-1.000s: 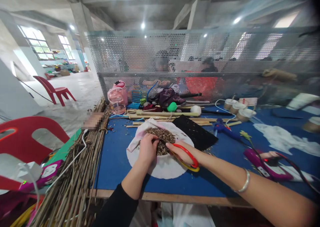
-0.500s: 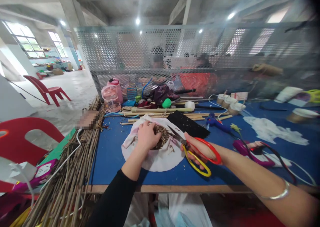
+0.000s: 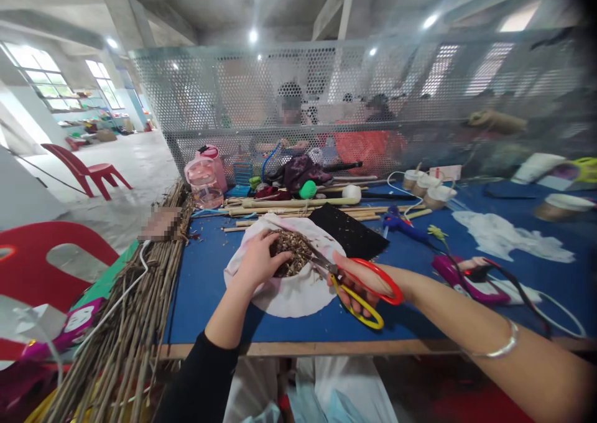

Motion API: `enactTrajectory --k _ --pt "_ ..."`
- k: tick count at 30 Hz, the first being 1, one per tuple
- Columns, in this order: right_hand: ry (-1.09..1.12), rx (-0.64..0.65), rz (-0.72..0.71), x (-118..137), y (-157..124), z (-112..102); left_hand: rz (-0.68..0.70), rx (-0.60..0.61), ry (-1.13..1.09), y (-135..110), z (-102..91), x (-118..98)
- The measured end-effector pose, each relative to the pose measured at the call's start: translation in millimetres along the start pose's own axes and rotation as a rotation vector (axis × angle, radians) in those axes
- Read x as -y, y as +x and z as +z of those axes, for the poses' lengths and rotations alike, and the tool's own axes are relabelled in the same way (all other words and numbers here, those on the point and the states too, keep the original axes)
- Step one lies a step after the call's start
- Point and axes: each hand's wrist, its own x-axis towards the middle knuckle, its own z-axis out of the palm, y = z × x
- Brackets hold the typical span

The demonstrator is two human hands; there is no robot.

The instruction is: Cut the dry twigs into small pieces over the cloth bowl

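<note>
A round white cloth point(image 3: 284, 302) with pinkish patches lies on the blue tabletop and bears a heap of brown chopped plant bits point(image 3: 293, 255). My left hand point(image 3: 256, 261) rests at the heap's left side, its fingers apart and touching the bits and cloth. With my right hand point(image 3: 361, 280) I grip scissors point(image 3: 334, 270) by their red and yellow handles. Their blades are parted a little and reach into the right side of the heap. The bits partly cover the blade tips.
Bamboo sticks point(image 3: 298, 203) and a black cloth point(image 3: 352, 230) lie behind the white cloth. A blue glue gun point(image 3: 401, 223) sits to the right, near paper cups point(image 3: 438, 196). Bundled twigs point(image 3: 125, 317) line the left edge. A perforated metal screen point(image 3: 209, 99) stands behind, with people beyond it.
My left hand has drawn back to the left, uncovering more of the heap. The scissors in my right hand have shifted slightly left, and their blades have moved further over the bits.
</note>
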Motion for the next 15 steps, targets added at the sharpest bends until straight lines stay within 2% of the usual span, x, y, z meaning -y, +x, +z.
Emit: enactTrajectory --k 2,4,7,11,15 --pt "-0.077 0.008 0.029 4 0 1 -0.111 -0.061 0.027 -5 4.5 1" --pt "-0.130 0.004 0.053 10 5 2 -0.158 -0.054 0.019 -7 11.2 1" --pt "-0.148 0.014 0.067 22 20 4 -0.131 -0.014 -0.030 -8 18.5 -1" --pt "-0.088 0.038 0.079 33 49 11 -0.089 -0.028 -0.096 -11 19.4 -1" --pt "-0.093 -0.077 0.042 27 66 19 -0.087 -0.034 -0.150 -12 19.2 3"
